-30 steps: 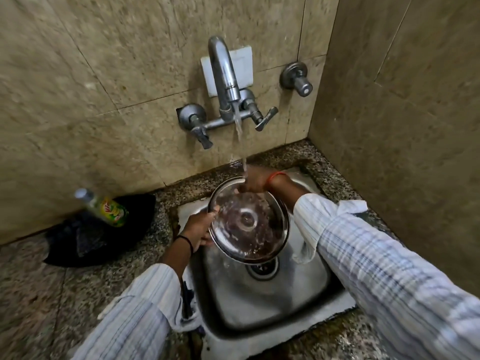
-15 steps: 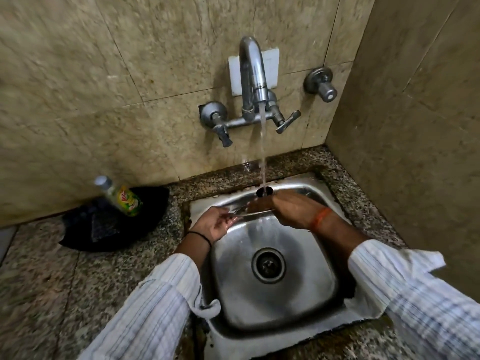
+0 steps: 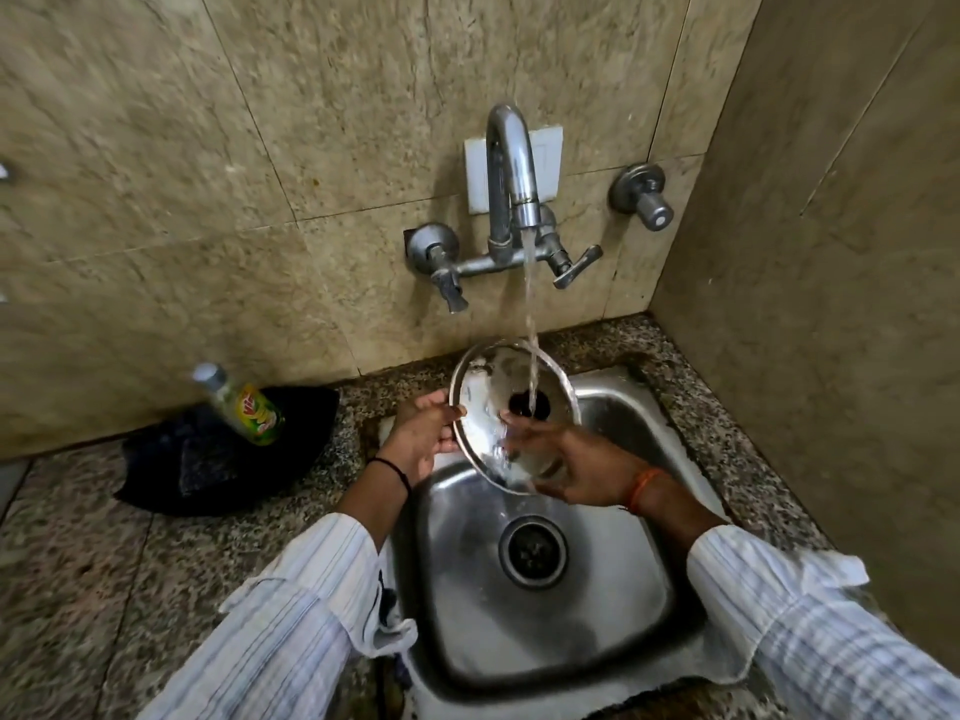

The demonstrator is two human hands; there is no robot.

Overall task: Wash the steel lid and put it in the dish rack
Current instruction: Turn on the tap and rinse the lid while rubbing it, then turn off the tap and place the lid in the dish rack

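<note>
the steel lid is held tilted over the back of the sink, its hollow side facing the camera, with the stream from the tap landing on it near the middle and running down off the low edge. the left hand holds the lid by its left rim, fingers curled round the edge and pinching it. the right hand lies against the lower part of the lid with its fingers spread flat on the wet metal, which looks like rubbing or rinsing. no foam shows on the lid, so this is probably the rinse, though that is only a judgement. to the left on the speckled bench a green bottle leans on a dark cloth, well apart from the sink. no dish rack is in view, so the lid is not yet racked: finishing the rinse, shaking off the water and carrying it to the rack are all left.
</note>
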